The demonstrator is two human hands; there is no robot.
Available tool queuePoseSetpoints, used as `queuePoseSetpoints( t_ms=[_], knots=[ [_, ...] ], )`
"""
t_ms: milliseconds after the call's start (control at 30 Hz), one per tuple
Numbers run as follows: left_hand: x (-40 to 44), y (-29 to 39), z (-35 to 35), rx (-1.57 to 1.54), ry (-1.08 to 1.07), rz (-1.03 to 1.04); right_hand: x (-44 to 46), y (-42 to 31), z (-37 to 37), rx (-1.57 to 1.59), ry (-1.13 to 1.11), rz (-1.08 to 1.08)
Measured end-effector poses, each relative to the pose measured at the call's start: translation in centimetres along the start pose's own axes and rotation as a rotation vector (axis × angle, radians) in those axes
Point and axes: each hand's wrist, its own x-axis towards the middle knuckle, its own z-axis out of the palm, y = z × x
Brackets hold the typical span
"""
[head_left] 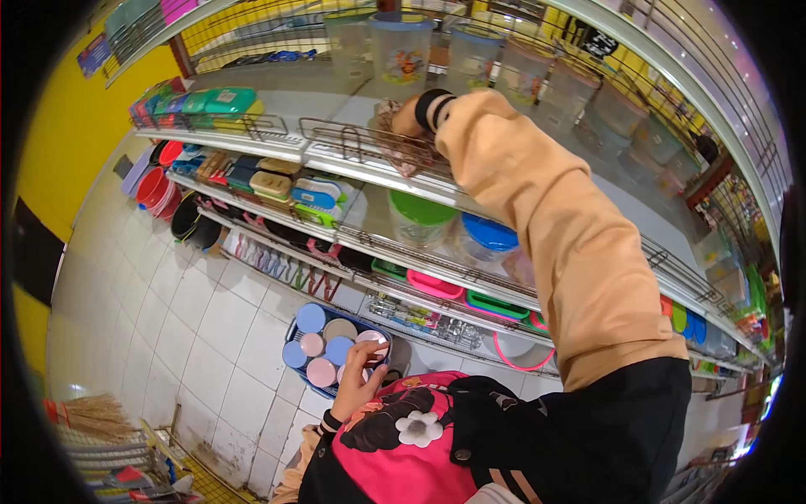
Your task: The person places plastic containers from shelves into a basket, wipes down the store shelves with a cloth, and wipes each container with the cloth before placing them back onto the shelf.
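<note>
My right hand (pixel 408 119) reaches onto the upper shelf (pixel 336 109), with its fingers closed on a crumpled patterned cloth (pixel 409 157). The cloth lies across the shelf's front edge and wire guard. Just behind the hand stand clear plastic containers, among them a blue-rimmed tub (pixel 400 52) with a printed picture. My left hand (pixel 359 382) hangs low by my body, fingers loosely bent and apart, with nothing visible in it. Below it, a dark blue basket (pixel 320 387) on the floor holds several round-lidded containers in blue and pink; the hand covers part of them.
A low wire guard (pixel 353 139) runs along the shelf front. Lower shelves carry a green-lidded tub (pixel 421 207), a blue-lidded tub (pixel 489 233) and brushes. Red buckets (pixel 156 191) stand on the tiled floor at left. A broom (pixel 96 416) lies at lower left.
</note>
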Motion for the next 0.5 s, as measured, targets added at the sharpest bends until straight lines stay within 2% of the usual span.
queuePoseSetpoints(
  t_ms=[267,500],
  knots=[
    [-1.5,-1.2,-1.5,-0.006,0.143,-0.038,2.7,-7.3,-6.4,0.027,0.253,0.009],
    [-0.7,-0.9,-1.5,-0.024,0.091,-0.030,-2.1,-6.5,-4.7,0.290,0.209,-0.167]
  ],
)
